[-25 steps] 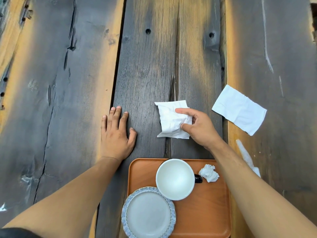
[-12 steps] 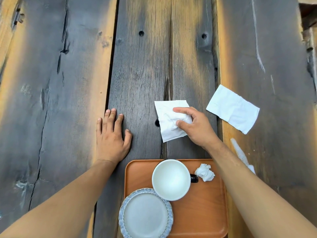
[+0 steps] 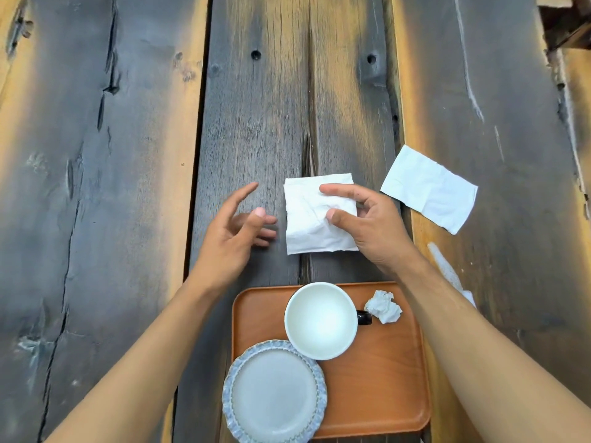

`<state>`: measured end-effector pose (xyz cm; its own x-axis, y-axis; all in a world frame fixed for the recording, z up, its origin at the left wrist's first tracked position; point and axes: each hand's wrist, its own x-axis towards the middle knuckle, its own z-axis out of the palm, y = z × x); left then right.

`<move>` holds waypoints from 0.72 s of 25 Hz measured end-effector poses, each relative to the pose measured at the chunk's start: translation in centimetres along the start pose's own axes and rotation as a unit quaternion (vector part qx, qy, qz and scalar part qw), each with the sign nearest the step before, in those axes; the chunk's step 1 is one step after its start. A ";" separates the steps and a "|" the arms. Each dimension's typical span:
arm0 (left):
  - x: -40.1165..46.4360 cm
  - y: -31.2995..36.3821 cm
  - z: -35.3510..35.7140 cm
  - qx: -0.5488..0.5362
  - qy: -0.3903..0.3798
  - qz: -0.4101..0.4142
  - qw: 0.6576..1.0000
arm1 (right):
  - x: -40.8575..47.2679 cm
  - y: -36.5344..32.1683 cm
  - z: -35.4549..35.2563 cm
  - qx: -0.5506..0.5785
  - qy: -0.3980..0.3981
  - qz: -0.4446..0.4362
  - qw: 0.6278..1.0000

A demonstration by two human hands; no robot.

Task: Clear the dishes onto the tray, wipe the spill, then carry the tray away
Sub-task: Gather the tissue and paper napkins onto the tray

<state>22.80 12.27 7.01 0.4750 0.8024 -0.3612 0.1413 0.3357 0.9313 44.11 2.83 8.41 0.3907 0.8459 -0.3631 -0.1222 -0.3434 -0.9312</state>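
Left hand (image 3: 235,233) lifted off table (image 3: 96,187), fingers spread, right hand (image 3: 367,223) pinching seemingly unprinted napkin (image 3: 311,225)

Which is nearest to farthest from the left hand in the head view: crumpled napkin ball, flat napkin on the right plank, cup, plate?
From the left hand:
1. Cup, on the tray's far side, just below right of the hand.
2. Plate, tray's near left corner.
3. Crumpled napkin ball, tray's far right corner.
4. Flat napkin, far right plank.
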 end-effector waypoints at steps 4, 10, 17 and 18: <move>-0.3 1.3 1.2 -0.081 -0.039 -0.026 0.996 | -0.9 -0.4 0.7 0.057 -0.018 0.001 0.998; -0.3 1.2 0.9 -0.004 0.017 0.004 1.000 | -1.2 0.5 1.6 0.030 -0.023 -0.011 0.999; -0.8 1.4 1.2 0.063 0.030 0.000 0.998 | -2.4 0.9 1.8 0.007 0.016 -0.019 1.000; -0.8 1.4 1.2 0.073 0.035 0.004 0.997 | -2.6 0.8 1.7 0.003 0.023 -0.016 1.000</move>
<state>23.68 11.52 8.66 0.4164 0.8385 -0.3515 0.2656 0.2576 0.9290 41.45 1.07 8.55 0.4363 0.8368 -0.3308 -0.1138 -0.3134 -0.9428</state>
